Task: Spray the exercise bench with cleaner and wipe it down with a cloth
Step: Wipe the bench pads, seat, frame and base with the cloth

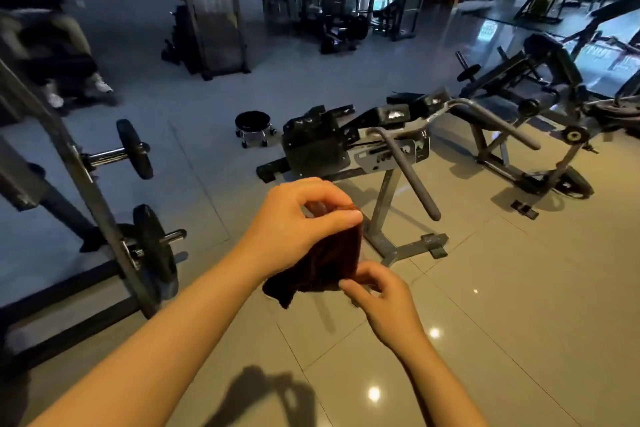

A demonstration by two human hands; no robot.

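Observation:
A dark brown cloth (325,260) hangs in front of me over the tiled floor. My left hand (294,222) pinches its top edge between thumb and fingers. Below it, my right hand (377,298) pinches the cloth's lower right corner. The exercise bench (318,146), black padded on a grey metal frame with two angled handle bars, stands just beyond my hands. No spray bottle is in view.
A weight rack (104,204) with black plates stands at the left. A small black rolling stool (253,128) sits behind the bench. Another machine (540,121) stands at the right. More gym machines line the back wall. Glossy tiles lie below my arms.

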